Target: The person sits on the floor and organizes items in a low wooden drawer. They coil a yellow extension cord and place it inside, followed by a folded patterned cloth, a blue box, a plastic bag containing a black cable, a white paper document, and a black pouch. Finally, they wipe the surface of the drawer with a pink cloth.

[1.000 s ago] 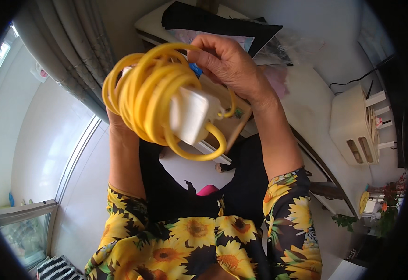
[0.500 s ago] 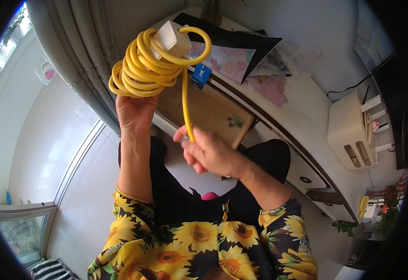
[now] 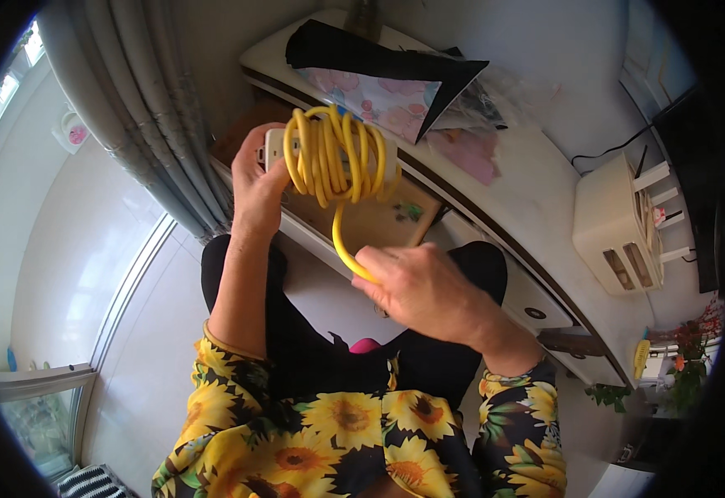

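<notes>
My left hand (image 3: 258, 183) is closed round one end of a white power strip (image 3: 275, 145), held over an open drawer (image 3: 387, 224). A bundle of yellow cord (image 3: 329, 162) is wound round the strip, with part of a blue tag behind it, mostly hidden. A length of cord hangs below the bundle and curves into my closed right hand (image 3: 412, 295), which is slightly blurred and lower right of the strip.
The white cabinet (image 3: 537, 199) curves along the right, carrying a black-edged floral item (image 3: 379, 100), plastic bags, pink cloth (image 3: 466, 158) and a cream box (image 3: 607, 232) with white bars. A grey curtain (image 3: 134, 124) and window are left; potted plants (image 3: 686, 373) stand lower right.
The cord bundle has turned over and come down and rightward since half a second ago. My right hand, which moved down from the bundle earlier, has shifted rightward, still on the cord.
</notes>
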Tool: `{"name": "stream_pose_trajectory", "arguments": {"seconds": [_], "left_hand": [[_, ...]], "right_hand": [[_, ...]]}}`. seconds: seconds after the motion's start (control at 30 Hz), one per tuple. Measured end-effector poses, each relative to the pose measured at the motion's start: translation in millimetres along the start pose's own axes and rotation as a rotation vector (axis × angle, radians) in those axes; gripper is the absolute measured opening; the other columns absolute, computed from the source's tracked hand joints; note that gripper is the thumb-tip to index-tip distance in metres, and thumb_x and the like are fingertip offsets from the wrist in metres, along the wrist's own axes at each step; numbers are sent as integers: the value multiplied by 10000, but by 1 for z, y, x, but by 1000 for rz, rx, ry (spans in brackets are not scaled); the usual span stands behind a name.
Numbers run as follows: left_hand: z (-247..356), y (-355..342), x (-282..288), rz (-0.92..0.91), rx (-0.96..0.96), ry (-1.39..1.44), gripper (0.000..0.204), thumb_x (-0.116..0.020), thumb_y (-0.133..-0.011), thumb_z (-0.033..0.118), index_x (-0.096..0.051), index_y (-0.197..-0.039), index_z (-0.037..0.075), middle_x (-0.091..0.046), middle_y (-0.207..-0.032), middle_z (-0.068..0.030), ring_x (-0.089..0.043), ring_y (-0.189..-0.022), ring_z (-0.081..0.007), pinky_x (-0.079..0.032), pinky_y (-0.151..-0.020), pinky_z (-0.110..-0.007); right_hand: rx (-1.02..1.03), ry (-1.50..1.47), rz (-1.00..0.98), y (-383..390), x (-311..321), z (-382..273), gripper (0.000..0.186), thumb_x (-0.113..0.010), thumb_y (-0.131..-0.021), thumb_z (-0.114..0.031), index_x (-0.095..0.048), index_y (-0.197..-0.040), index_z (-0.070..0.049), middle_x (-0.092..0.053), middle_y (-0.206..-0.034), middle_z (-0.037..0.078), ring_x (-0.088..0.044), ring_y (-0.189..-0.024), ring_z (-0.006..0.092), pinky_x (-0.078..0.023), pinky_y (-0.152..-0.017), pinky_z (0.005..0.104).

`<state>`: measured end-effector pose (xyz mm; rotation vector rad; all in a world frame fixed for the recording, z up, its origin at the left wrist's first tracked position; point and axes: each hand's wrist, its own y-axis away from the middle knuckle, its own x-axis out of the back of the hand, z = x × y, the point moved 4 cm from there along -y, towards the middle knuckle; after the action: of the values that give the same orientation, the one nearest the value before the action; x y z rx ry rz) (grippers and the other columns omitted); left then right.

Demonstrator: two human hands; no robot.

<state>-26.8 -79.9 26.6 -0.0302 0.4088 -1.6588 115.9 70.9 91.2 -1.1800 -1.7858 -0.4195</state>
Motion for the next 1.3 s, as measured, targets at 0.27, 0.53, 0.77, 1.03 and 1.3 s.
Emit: {"name": "stream_pose_trajectory", "arguments": {"seconds": [0.27, 0.53, 0.77, 1.03, 1.3], "left_hand": [[-9, 6, -19, -405, 233, 65, 409, -691, -709, 262, -598, -1036, 33, -620, -943, -50, -588, -850, -111, -472, -789, -224], [-19, 12, -28, -661, 323, 625, 582, -780, -739, 341, -565, -1150, -10, -640, -1053, -129, -639, -896, -163, -533, -829, -293], [-30, 18, -19, -481, 464, 954, 253, -636, -874, 193, -666, -1004, -21, -686, -898, -141, -673, -716, -206, -568, -641, -303], [-36, 19, -19, -436, 496, 971, 296, -658, -857, 203, -658, -1027, -39, -689, -907, -161, -686, -706, -218, -577, -637, -304], [-30, 29, -28, -306, 583, 978, 341, -685, -827, 181, -636, -1050, -73, -681, -911, -209, -694, -733, -234, -593, -669, -339]], "right_hand": [[-9, -166, 140, -28, 56, 24, 149, -732, -769, -92, -639, -848, -7, -632, -731, 63, -599, -638, 131, -476, -580, 251], [-158, -810, 111, -24, 37, 96, 160, -695, -834, -122, -658, -971, -48, -642, -842, -23, -582, -771, 45, -485, -665, 184], [-212, -1021, 264, -28, 18, 104, 181, -662, -879, -177, -663, -1035, -85, -660, -930, -24, -566, -767, 25, -437, -614, 154], [-109, -882, 319, -32, 10, 106, 191, -655, -879, -206, -641, -1001, -59, -609, -890, -28, -575, -781, 50, -504, -695, 199], [-83, -994, 317, -37, -8, 121, 213, -606, -918, -233, -640, -1024, -50, -610, -930, -11, -568, -842, 67, -485, -773, 210]]}}
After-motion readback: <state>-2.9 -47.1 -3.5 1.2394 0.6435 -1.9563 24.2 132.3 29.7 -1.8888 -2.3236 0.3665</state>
